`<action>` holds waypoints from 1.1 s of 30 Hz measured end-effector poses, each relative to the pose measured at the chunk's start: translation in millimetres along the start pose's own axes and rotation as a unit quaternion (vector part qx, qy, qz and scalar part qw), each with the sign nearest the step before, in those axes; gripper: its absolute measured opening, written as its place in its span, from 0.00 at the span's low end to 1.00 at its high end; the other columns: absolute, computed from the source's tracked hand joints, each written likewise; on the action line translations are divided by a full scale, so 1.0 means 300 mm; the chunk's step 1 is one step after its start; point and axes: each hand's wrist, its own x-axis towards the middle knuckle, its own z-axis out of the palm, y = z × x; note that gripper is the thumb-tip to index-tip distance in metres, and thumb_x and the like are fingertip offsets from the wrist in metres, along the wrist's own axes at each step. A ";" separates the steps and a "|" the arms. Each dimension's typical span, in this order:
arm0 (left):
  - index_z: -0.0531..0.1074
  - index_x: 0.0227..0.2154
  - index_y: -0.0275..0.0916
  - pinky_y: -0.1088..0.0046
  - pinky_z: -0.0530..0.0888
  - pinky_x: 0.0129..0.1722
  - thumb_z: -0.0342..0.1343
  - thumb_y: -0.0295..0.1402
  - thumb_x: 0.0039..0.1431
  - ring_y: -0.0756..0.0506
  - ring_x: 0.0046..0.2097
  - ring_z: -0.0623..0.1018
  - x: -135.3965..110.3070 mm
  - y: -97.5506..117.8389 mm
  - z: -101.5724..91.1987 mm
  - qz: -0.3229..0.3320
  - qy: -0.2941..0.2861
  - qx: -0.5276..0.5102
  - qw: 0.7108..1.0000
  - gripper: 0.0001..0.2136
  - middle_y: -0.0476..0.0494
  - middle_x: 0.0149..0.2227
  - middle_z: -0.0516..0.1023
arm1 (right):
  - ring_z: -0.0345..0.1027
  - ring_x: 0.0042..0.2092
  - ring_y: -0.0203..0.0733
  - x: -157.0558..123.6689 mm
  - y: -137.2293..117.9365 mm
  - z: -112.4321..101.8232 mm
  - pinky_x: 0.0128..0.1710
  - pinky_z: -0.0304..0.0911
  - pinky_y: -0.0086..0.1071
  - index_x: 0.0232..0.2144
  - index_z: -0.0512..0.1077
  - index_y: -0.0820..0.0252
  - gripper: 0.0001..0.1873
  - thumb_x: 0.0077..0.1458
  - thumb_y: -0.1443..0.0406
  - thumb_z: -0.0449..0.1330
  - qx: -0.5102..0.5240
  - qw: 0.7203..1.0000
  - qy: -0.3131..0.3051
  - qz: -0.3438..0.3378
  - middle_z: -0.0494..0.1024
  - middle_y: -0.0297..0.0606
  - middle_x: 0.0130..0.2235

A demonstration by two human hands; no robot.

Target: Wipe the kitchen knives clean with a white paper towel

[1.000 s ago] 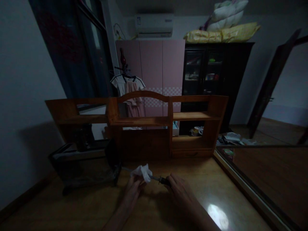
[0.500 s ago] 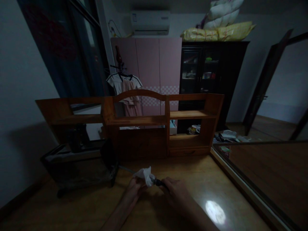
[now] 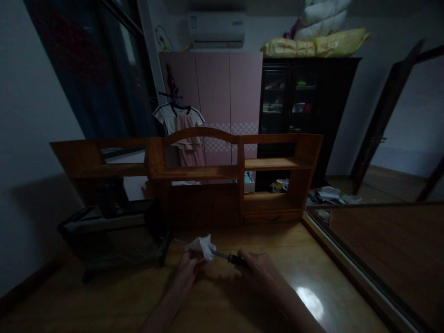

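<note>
My right hand point(image 3: 261, 274) is closed round the dark handle of a thin metal tool point(image 3: 222, 255), maybe a screwdriver, whose shaft points left across the wooden desk point(image 3: 243, 296). Wrapped round that shaft is a crumpled white tissue point(image 3: 201, 245), pinched in my left hand point(image 3: 186, 273). Both hands hover just above the desk, in front of the wooden shelf unit point(image 3: 204, 173).
A dark tray-like object point(image 3: 104, 240) sits on the desk's left. A glass-topped surface point(image 3: 381, 249) adjoins on the right, with papers point(image 3: 329, 194) behind. Further back are a pink wardrobe point(image 3: 215, 92), a dark cabinet point(image 3: 305, 101), hanging clothes point(image 3: 180, 125) and an open door point(image 3: 388, 115).
The tissue slid towards the handle along the shaft, then back left, so more bare metal shows between my hands again. The view shifted slightly.
</note>
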 end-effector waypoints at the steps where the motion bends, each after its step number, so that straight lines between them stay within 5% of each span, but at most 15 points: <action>1: 0.73 0.38 0.36 0.67 0.73 0.38 0.65 0.29 0.37 0.38 0.44 0.76 0.004 0.001 -0.003 0.003 -0.006 0.000 1.000 0.20 0.37 0.42 0.77 | 0.69 0.31 0.36 0.000 -0.001 0.000 0.27 0.51 0.26 0.39 0.66 0.56 0.08 0.59 0.61 0.52 -0.006 1.000 0.002 0.002 0.76 0.35 0.34; 11: 0.72 0.34 0.36 0.70 0.74 0.36 0.64 0.29 0.38 0.40 0.43 0.76 0.017 -0.016 -0.031 0.022 0.002 -0.017 1.000 0.16 0.39 0.41 0.77 | 0.68 0.31 0.34 0.015 -0.004 0.016 0.29 0.53 0.26 0.33 0.69 0.55 0.14 0.63 0.61 0.44 -0.057 0.998 0.012 0.025 0.73 0.34 0.35; 18: 0.72 0.36 0.36 0.70 0.73 0.38 0.64 0.28 0.40 0.40 0.45 0.75 0.001 -0.012 -0.026 0.022 -0.001 -0.026 0.999 0.16 0.40 0.43 0.76 | 0.69 0.34 0.37 0.012 -0.007 0.007 0.30 0.55 0.28 0.41 0.67 0.53 0.10 0.58 0.58 0.54 -0.046 0.999 0.002 0.005 0.74 0.34 0.38; 25: 0.73 0.36 0.35 0.68 0.73 0.39 0.64 0.27 0.39 0.40 0.43 0.76 0.035 0.003 -0.048 0.051 0.028 -0.031 0.998 0.17 0.38 0.42 0.76 | 0.66 0.35 0.39 0.029 0.042 0.004 0.33 0.55 0.30 0.36 0.68 0.56 0.05 0.59 0.64 0.52 -0.134 0.990 0.041 0.009 0.72 0.37 0.35; 33: 0.74 0.32 0.35 0.70 0.74 0.35 0.64 0.25 0.36 0.41 0.40 0.77 0.048 0.024 -0.051 0.075 0.040 -0.053 0.995 0.15 0.42 0.37 0.78 | 0.67 0.34 0.39 0.012 0.056 0.008 0.32 0.53 0.29 0.34 0.66 0.57 0.02 0.56 0.65 0.54 -0.118 0.992 0.050 0.018 0.74 0.36 0.34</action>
